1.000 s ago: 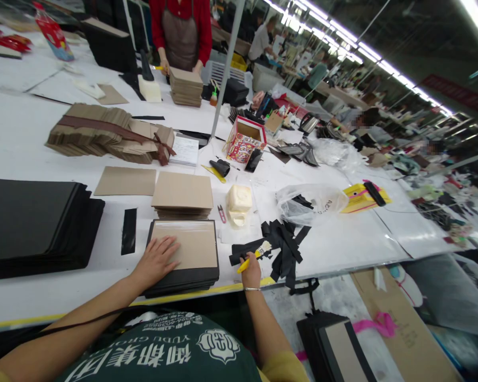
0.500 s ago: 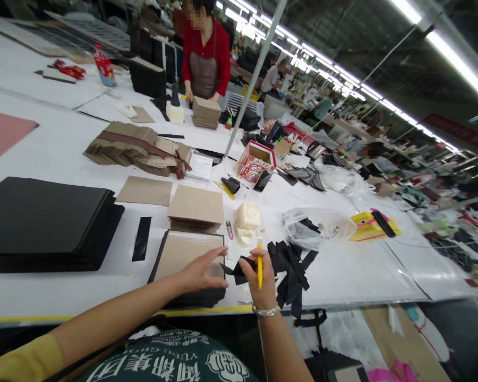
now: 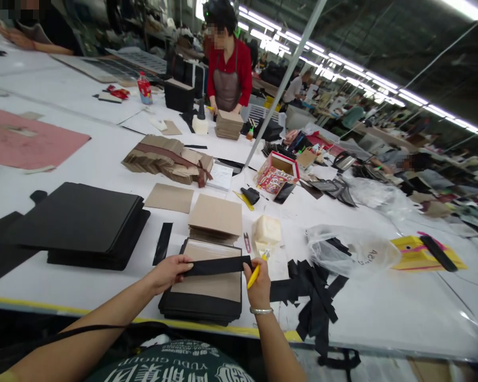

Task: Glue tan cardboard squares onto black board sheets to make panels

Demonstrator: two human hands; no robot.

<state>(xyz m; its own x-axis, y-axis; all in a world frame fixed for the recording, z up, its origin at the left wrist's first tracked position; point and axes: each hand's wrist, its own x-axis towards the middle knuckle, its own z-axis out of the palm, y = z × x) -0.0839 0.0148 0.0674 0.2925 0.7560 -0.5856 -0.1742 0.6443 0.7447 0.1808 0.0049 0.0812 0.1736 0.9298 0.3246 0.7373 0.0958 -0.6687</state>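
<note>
A black strip [image 3: 219, 266] is stretched between my two hands, above a tan board [image 3: 209, 289] that tops a black-edged stack. My left hand [image 3: 171, 273] pinches the strip's left end. At the other end, my right hand [image 3: 258, 284] grips it and also holds a yellow-handled tool [image 3: 254, 277], whose tip I cannot make out. Behind the stack sits a pile of tan boards [image 3: 215, 215]. A cream-coloured block-like container [image 3: 267, 233] and small pink snips [image 3: 247, 242] lie beyond my right hand. Loose black strips [image 3: 313, 292] lie heaped to its right.
A tall stack of black sheets [image 3: 87, 223] stands at the left. Bundled tan pieces [image 3: 163, 159] and a red patterned box [image 3: 279, 172] are farther back. A clear plastic bag [image 3: 346, 249] lies right, and a co-worker in red [image 3: 231, 74] stands across the table.
My left hand has moved from open to pinching the strip's left end. The strip, bunched at my right hand before, is now stretched out over the stack. The view has shifted left.
</note>
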